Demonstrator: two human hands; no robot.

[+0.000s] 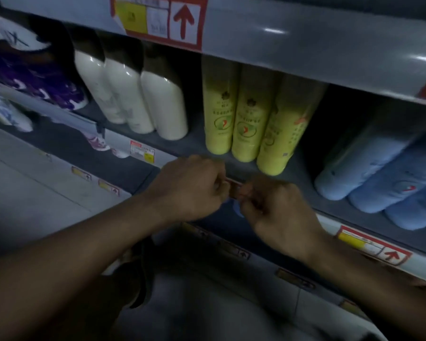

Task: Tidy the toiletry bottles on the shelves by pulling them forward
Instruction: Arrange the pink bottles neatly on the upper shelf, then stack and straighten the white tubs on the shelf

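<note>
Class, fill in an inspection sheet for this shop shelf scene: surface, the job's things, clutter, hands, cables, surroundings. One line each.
Surface: grey shelf, bare strip along its front.
Job's things: three white bottles, three yellow bottles and blue bottles stand in rows; purple packs at far left.
Clutter: nothing seen.
Hands: left hand and right hand are curled at the shelf edge, pinching a small red price tag; no bottle held.
Cables: nothing seen.
Surroundings: upper shelf with red arrow label; lower shelf edges with price tags; pale floor.

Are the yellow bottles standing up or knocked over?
Standing up. All three yellow bottles rest on their bases, side by side on the shelf.
</note>
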